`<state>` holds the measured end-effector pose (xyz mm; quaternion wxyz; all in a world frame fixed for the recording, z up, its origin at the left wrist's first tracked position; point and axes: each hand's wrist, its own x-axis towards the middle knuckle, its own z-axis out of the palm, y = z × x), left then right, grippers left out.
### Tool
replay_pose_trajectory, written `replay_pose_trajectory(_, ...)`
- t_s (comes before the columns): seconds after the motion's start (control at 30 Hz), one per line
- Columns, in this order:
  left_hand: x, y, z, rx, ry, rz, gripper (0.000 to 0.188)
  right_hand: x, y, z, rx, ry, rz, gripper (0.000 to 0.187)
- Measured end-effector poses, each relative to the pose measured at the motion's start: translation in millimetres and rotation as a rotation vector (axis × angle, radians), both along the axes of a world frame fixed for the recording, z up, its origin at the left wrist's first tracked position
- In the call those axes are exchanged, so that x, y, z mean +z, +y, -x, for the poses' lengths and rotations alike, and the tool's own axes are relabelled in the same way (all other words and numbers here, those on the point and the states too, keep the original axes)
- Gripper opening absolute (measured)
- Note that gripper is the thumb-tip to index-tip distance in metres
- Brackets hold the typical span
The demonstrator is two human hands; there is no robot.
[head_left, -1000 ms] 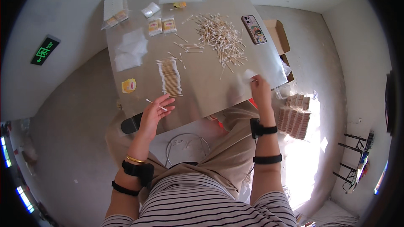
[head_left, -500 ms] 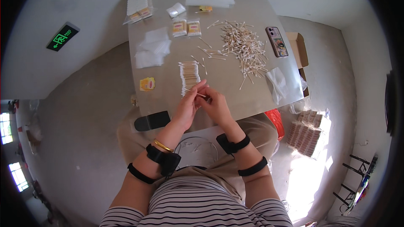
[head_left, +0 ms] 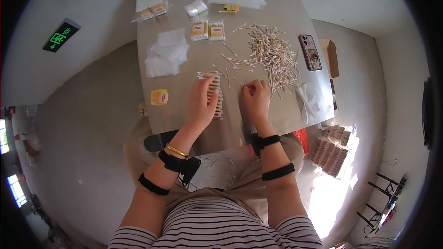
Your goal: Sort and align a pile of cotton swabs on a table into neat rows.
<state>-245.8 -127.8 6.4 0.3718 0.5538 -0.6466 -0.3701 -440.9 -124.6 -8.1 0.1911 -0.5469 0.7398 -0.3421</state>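
on a smooth grey desk [head_left: 286, 115], seen from above, a neat row of cotton swabs [head_left: 218, 104] was laid out near the front edge, left of centre, each swab set beside the next. its left side was partly covered by the left hand [head_left: 202, 103], whose grip was loose and wide, with fingers stretched along the row. the right hand [head_left: 257, 99] was held right of the row, near the front of a large tangled heap of swabs [head_left: 274, 57]. its grip was narrow, fingertips drawn together; a single swab [head_left: 237, 81] was seen just beside them, but whether it was pinched could not be told. behind the row, two filled packets [head_left: 200, 30] were set next to each other. at the left, clear flat bags [head_left: 166, 55] were spread, with yellow cards [head_left: 159, 97] stacked nearer the front. right of the heap, a phone [head_left: 310, 53] was laid flat, and near the right corner, a crumpled clear bag [head_left: 308, 101] was seen.
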Motion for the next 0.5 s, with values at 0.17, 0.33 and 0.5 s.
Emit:
replay_pose_trajectory(0.17,-7.0,-34.8,-9.5,0.056,-0.370,0.284,0.029,-7.9,-18.8,-21.5,0.063,0.004,0.097,0.019)
replay_pose_trajectory(0.33,-29.4,-50.3,-14.1,0.127,-0.455,0.309,0.016,-19.5,-31.3,-35.0,0.116,0.121,0.086,0.023)
replay_pose_trajectory(0.5,-36.4,-53.0,-13.4,0.179,-0.419,0.249,0.010,-20.4,-46.9,-37.7,0.115,0.110,0.035,0.017)
